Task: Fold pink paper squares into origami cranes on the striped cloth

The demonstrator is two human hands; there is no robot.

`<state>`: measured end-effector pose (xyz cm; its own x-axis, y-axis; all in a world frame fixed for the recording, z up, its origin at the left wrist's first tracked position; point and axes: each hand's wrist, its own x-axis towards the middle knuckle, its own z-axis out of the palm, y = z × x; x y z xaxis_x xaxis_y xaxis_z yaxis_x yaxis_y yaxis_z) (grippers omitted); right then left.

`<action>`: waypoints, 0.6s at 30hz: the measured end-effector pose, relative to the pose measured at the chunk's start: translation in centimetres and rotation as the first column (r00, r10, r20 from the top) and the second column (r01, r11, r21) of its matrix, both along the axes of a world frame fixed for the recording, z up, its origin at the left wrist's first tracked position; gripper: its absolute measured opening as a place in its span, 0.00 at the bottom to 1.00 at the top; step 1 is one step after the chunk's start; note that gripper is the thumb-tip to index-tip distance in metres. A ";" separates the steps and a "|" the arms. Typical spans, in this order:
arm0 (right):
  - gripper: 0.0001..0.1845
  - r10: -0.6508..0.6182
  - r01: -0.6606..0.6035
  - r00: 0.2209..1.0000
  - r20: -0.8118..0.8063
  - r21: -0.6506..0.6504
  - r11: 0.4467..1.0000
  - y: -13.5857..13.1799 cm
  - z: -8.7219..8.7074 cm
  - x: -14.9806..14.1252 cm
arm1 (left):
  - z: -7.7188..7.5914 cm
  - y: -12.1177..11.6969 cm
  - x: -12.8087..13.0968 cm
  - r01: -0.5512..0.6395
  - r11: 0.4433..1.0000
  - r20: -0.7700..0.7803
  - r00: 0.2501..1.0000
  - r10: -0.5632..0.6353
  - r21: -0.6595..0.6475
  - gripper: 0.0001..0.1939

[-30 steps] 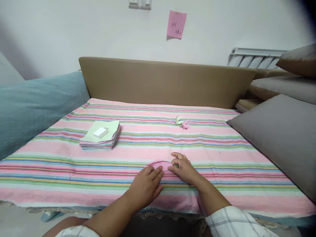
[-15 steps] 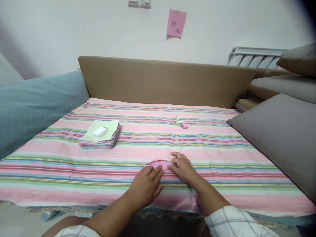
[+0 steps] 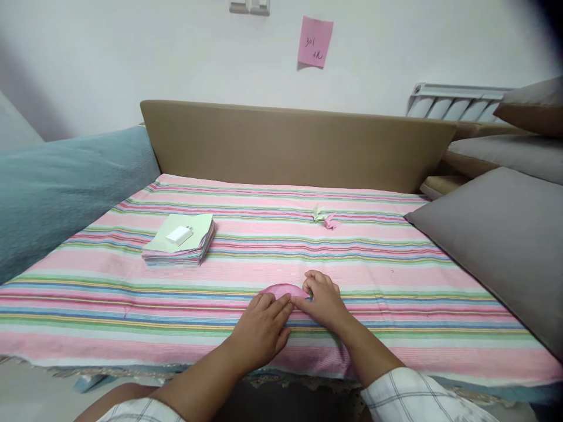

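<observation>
A folded piece of pink origami paper lies on the striped cloth in front of me, its upper edge bowed upward. My left hand rests on its near side, fingers stretched flat and pressing it down. At the right end of the paper is my right hand; its thumb lies along the near edge, close to the left fingertips, and its bent index finger is behind. The right fingers close round that end. The lower part of the paper is hidden under the fingers.
A stack of coloured paper with a white charger plug on it stands to the left. Farther back sit a pale green folded crane and a pink folded crane. Grey cushions line the right side of the striped cloth.
My right thumb has slid left along the paper toward my left fingertips. The paper's upper edge looks more rounded. My left hand has stayed nearly still.
</observation>
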<state>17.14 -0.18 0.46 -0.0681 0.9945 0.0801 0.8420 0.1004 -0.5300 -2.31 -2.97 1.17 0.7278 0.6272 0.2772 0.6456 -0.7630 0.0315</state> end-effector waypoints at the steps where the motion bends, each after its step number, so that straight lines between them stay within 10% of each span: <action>1: 0.14 -0.007 0.007 1.000 0.003 0.000 1.000 0.0 -0.1 -0.1 | 0.0 0.0 0.0 0.001 1.000 0.003 1.000 -0.001 0.002 0.24; 18: 0.11 0.123 -0.101 0.933 -0.338 0.084 0.991 0.6 -0.2 2.0 | -0.1 0.0 0.0 -0.006 1.000 -0.005 1.000 0.006 -0.005 0.24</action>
